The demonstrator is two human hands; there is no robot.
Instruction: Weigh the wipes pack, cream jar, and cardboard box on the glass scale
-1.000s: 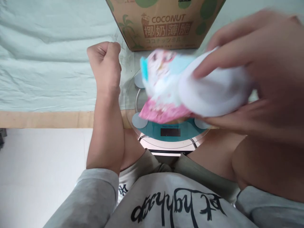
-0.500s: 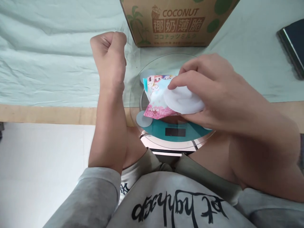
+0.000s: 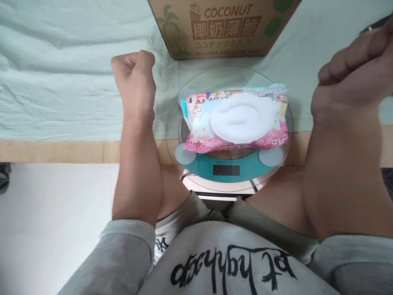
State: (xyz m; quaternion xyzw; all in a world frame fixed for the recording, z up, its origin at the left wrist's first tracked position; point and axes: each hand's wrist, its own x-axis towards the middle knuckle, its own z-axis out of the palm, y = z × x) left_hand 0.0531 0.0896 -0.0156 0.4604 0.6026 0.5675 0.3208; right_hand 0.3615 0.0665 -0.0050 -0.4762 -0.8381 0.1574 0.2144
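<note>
A pack of wet wipes (image 3: 199, 119) with a white oval lid (image 3: 242, 119) lies flat on a round glass scale (image 3: 199, 166), whose small dark display faces me. My left hand (image 3: 135, 76) is closed in a fist on the green cloth, left of the scale, with nothing seen in it. To the right of the scale, my right hand (image 3: 356, 71) is raised with its fingers stretched toward the upper right. It is apart from the wipes and nearest to a dark flat object (image 3: 376, 25), which it partly covers. Its fingertips run to the frame edge.
A brown cardboard box (image 3: 227, 45) with coconut print stands just behind the scale. Pale green cloth (image 3: 61, 82) covers the surface, with a wooden edge (image 3: 61, 151) at its front. The scale overhangs this edge above my lap.
My right hand has let go of the wipes pack and moved right and up toward the dark object. The pack stays on the scale. My left hand remains a fist.
</note>
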